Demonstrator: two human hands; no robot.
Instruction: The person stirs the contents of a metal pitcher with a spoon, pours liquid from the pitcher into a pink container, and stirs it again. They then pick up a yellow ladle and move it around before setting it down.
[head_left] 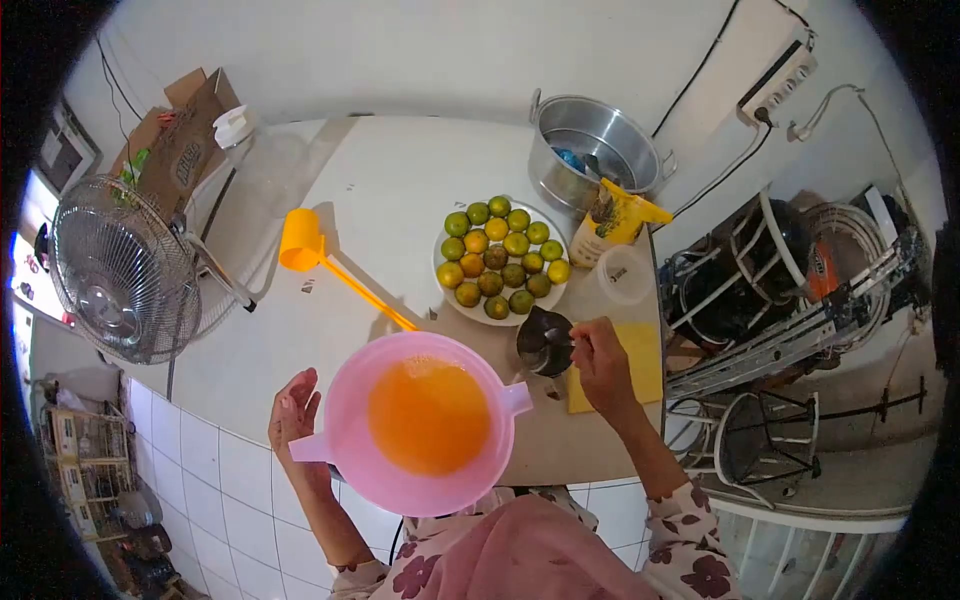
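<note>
A pink basin (345,465) with two side handles holds orange liquid (430,415) with some froth at its far edge. My left hand (293,410) is at the basin's left side, fingers stretched upward, with the left handle overlapping its palm and wrist. My right hand (603,365) is closed around the handle of a small dark pitcher (545,345), to the right of the basin. Just beyond the pitcher, a white plate (443,283) carries many green and yellow-orange citrus fruits (495,258).
A yellow long-handled dipper (300,242) lies left of the plate. On the right are a yellow board (640,360), a clear plastic cup (622,275), a yellow pouch (612,225) and a large metal pot (600,140). A fan (125,270) stands at the left edge.
</note>
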